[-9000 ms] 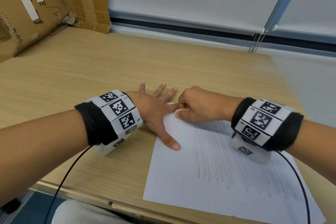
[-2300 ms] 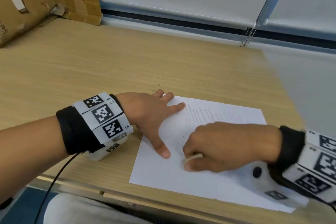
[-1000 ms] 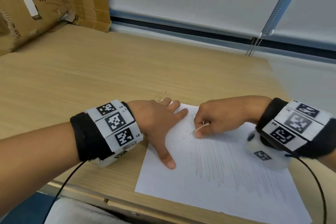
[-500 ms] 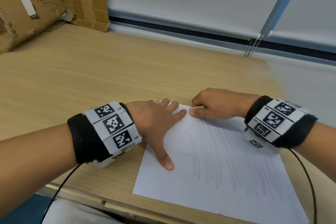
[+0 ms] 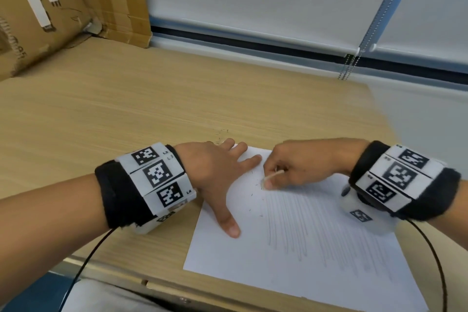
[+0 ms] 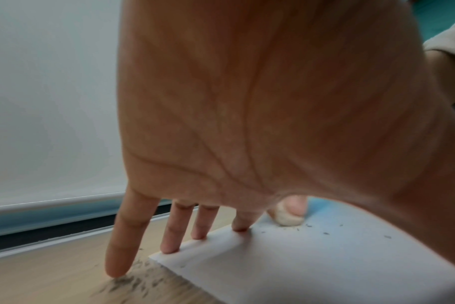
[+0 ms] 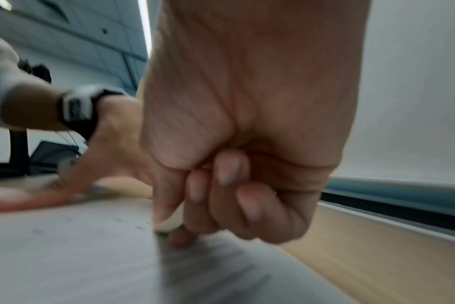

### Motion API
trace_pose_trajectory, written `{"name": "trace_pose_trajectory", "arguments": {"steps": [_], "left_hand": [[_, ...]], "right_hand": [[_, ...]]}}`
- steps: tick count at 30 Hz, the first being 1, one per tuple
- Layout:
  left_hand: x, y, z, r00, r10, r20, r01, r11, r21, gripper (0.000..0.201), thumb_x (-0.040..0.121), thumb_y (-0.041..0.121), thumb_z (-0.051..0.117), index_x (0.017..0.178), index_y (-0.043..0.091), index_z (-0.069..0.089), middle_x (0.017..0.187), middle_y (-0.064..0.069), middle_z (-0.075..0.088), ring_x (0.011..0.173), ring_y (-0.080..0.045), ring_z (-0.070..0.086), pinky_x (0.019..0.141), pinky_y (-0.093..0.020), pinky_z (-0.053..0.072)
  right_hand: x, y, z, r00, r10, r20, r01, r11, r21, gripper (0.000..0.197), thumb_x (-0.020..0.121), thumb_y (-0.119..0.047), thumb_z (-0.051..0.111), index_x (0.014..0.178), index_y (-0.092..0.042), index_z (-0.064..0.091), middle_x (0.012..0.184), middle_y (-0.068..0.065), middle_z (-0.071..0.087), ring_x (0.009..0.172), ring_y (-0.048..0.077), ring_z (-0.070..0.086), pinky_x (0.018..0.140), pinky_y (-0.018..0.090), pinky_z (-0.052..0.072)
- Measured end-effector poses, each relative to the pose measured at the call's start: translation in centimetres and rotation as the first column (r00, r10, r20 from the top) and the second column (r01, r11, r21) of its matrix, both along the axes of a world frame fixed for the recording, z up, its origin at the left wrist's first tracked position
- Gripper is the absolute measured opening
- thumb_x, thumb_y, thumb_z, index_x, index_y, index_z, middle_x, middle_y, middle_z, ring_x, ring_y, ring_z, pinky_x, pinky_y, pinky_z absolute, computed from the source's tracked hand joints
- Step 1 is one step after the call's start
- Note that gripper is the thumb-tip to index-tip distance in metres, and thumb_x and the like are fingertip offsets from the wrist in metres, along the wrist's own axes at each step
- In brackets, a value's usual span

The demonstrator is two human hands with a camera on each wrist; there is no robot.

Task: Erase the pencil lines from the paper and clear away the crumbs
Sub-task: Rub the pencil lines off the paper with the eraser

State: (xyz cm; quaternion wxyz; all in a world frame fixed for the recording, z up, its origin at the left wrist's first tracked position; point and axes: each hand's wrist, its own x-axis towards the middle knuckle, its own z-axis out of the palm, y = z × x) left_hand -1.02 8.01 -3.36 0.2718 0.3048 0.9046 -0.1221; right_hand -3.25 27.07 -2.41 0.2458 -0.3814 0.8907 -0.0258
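Rubbing out pencil lines on a sheet at the desk

The right hand (image 5: 301,164) pinched a pale eraser (image 5: 272,177), curled fingers pressing it to the paper's (image 5: 253,268) far left part; the left hand (image 5: 215,172) lay flat, fingers spread, pinning the corner. Crumbs (image 6: 133,283) flecked the wooden desk (image 5: 126,109) beyond.

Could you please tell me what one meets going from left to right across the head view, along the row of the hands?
Left wrist band → left hand pressing flat on the paper → loose crumbs → eraser → right hand pinching it → right wrist band.
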Motion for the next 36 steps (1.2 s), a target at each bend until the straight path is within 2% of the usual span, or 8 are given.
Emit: {"name": "trace_pose_trajectory", "arguments": {"steps": [4, 8, 12, 17, 22, 26, 31, 36], "left_hand": [[-0.1, 0.0, 0.0, 1.0, -0.003, 0.0, 0.003, 1.0, -0.005, 0.147, 0.048, 0.083, 0.072, 0.149, 0.038, -0.025, 0.161, 0.002, -0.019, 0.149, -0.023, -0.009, 0.117, -0.046, 0.015], [0.1, 0.1, 0.0, 1.0, 0.003, 0.0, -0.003, 1.0, -0.005, 0.146, 0.049, 0.081, 0.073, 0.15, 0.037, -0.023, 0.161, 0.004, -0.017, 0.149, -0.022, -0.006, 0.116, -0.045, 0.019], [0.1, 0.1, 0.1, 1.0, 0.0, 0.002, 0.0, 1.0, -0.013, 0.146, 0.05, 0.081, 0.073, 0.149, 0.036, -0.025, 0.161, 0.002, -0.021, 0.149, -0.023, -0.011, 0.117, -0.045, 0.016], [0.1, 0.1, 0.1, 1.0, -0.005, -0.001, 0.005, 1.0, -0.014, 0.146, 0.05, 0.081, 0.073, 0.15, 0.035, -0.024, 0.161, 0.002, -0.019, 0.149, -0.023, -0.009, 0.117, -0.045, 0.018], [-0.1, 0.1, -0.1, 1.0, -0.005, 0.003, 0.005, 1.0, -0.023, 0.148, 0.049, 0.082, 0.072, 0.149, 0.035, -0.025, 0.16, 0.003, -0.022, 0.148, -0.023, -0.012, 0.117, -0.045, 0.014], [-0.1, 0.2, -0.2, 1.0, -0.002, 0.001, 0.002, 1.0, -0.02, 0.148, 0.048, 0.082, 0.073, 0.149, 0.036, -0.024, 0.16, 0.004, -0.019, 0.148, -0.023, -0.008, 0.116, -0.045, 0.019], [0.0, 0.4, 0.1, 1.0, 0.0, 0.013, 0.0, 0.999, -0.037, 0.146, 0.05, 0.08, 0.074, 0.148, 0.036, -0.026, 0.16, 0.002, -0.022, 0.148, -0.024, -0.012, 0.119, -0.047, 0.017], [0.1, 0.3, 0.1, 1.0, -0.006, -0.007, 0.006, 1.0, -0.012, 0.146, 0.05, 0.079, 0.075, 0.151, 0.036, -0.022, 0.16, 0.004, -0.013, 0.147, -0.023, -0.003, 0.113, -0.042, 0.024]], "right_hand": [[-0.8, 0.3, -0.1, 0.988, -0.065, -0.14, 0.061, 0.998, -0.036, 0.036, 0.096, -0.042, 0.048, 0.073, -0.016, 0.059, 0.066, -0.005, 0.055, 0.057, 0.012, 0.047, 0.06, 0.034, 0.043], [0.9, 0.0, -0.1, 0.998, -0.014, 0.068, 0.013, 1.0, 0.008, 0.039, 0.094, -0.042, 0.052, 0.073, -0.011, 0.059, 0.061, -0.006, 0.047, 0.055, 0.007, 0.04, 0.056, 0.023, 0.037], [-0.7, 0.1, -0.1, 0.988, -0.094, -0.119, 0.09, 0.995, -0.039, 0.037, 0.095, -0.042, 0.05, 0.071, -0.015, 0.059, 0.062, -0.005, 0.053, 0.055, 0.011, 0.045, 0.059, 0.033, 0.041], [0.9, 0.1, 0.2, 0.998, -0.014, 0.068, 0.012, 1.0, 0.029, 0.04, 0.095, -0.042, 0.051, 0.067, -0.014, 0.056, 0.061, -0.005, 0.047, 0.056, 0.011, 0.042, 0.059, 0.029, 0.039], [-0.4, 0.7, -0.1, 0.989, -0.106, -0.103, 0.103, 0.994, -0.037, 0.037, 0.096, -0.042, 0.048, 0.065, -0.022, 0.053, 0.06, -0.008, 0.051, 0.055, 0.011, 0.045, 0.059, 0.033, 0.042], [1.7, 0.4, 0.0, 0.997, -0.011, 0.078, 0.009, 0.999, 0.032, 0.038, 0.094, -0.044, 0.05, 0.067, -0.017, 0.055, 0.059, -0.008, 0.046, 0.053, 0.008, 0.041, 0.056, 0.025, 0.038], [0.2, 0.8, 0.1, 0.98, -0.127, -0.156, 0.126, 0.992, -0.015, 0.038, 0.096, -0.042, 0.047, 0.064, -0.022, 0.05, 0.061, -0.006, 0.051, 0.055, 0.012, 0.045, 0.058, 0.035, 0.042], [2.3, -0.1, 0.1, 0.999, 0.004, 0.038, -0.004, 1.0, -0.001, 0.041, 0.094, -0.042, 0.051, 0.073, -0.008, 0.057, 0.06, 0.001, 0.047, 0.053, 0.011, 0.038, 0.054, 0.028, 0.036]]}}
